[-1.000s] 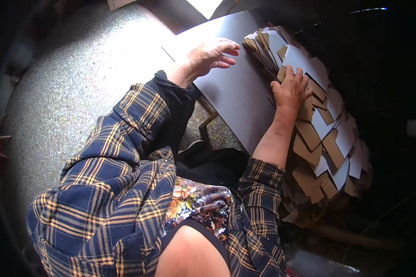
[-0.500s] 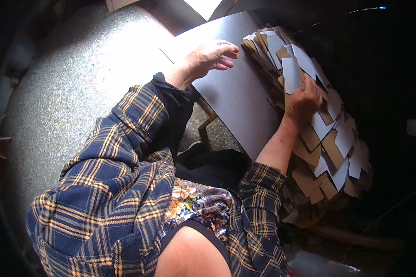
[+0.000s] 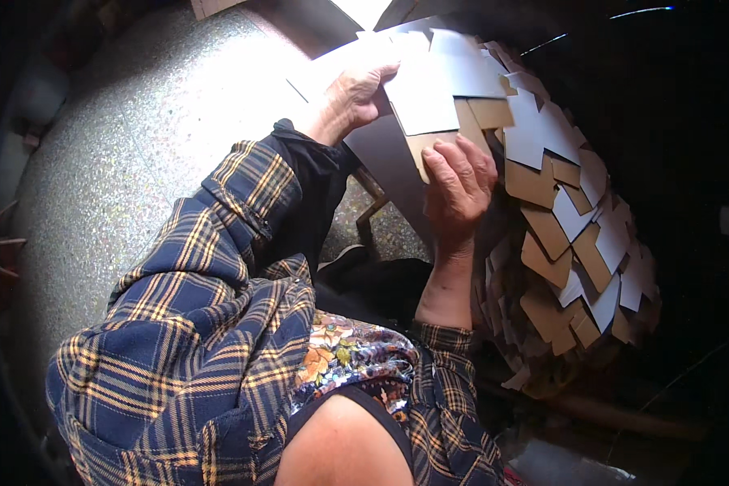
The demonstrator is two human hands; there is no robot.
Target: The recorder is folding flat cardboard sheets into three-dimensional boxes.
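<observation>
A loose bunch of flat cardboard pieces (image 3: 423,93), white on one face and brown on the other, lies between my hands above the table. My left hand (image 3: 350,101) is closed at the bunch's left edge, its thumb by the corner of a white piece. At the near side, my right hand (image 3: 460,180) grips the brown ends, fingers on top and thumb hidden. Right beside it rises a large heap of similar cardboard pieces (image 3: 579,231), overlapping at many angles. Strong light washes out the far pieces.
The pale table (image 3: 385,162) shows under and left of the bunch, with a table leg (image 3: 371,212) beneath. Speckled floor (image 3: 162,154) spreads to the left. A clear plastic-looking sheet (image 3: 567,463) lies at the lower right. The far right is dark.
My right hand has moved left from the heap, bringing a bunch of cardboard pieces over the table. My left hand, open and bare before, has closed at the bunch's left edge.
</observation>
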